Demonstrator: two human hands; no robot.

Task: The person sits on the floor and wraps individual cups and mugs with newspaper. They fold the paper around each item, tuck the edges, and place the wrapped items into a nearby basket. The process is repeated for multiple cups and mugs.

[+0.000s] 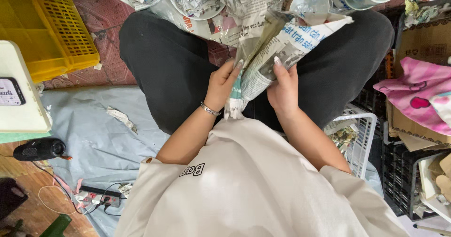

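Newsprint fills the middle of the frame, where a seated person's two hands close on one newspaper-wrapped bundle [270,53] held over the lap. The left hand [221,84] clamps the bundle's near edge, fingers curled along the paper; the right hand [283,89] grips the opposite side, thumb pressed on the print. The hands sit near each other, parted only by the bundle.

Judging by its creased, sagging folds, the wrapping is light, soft and easily torn, and whatever lies inside cannot be seen; given the crockery nearby it may well be fragile. A hold low on the thick folded part, with support from beneath, looks safer than pinching the loose upper flap.

At upper left sits one yellow plastic crate [49,27]. At right, one pink cloth [416,93] drapes over cardboard, beside one white wire basket [359,138] and one black crate [399,171]. Along the top edge, at least three pale cups or bowls [310,2] rest among crumpled paper. One black speaker [40,148] and one power strip [101,197] lie on the floor at lower left.
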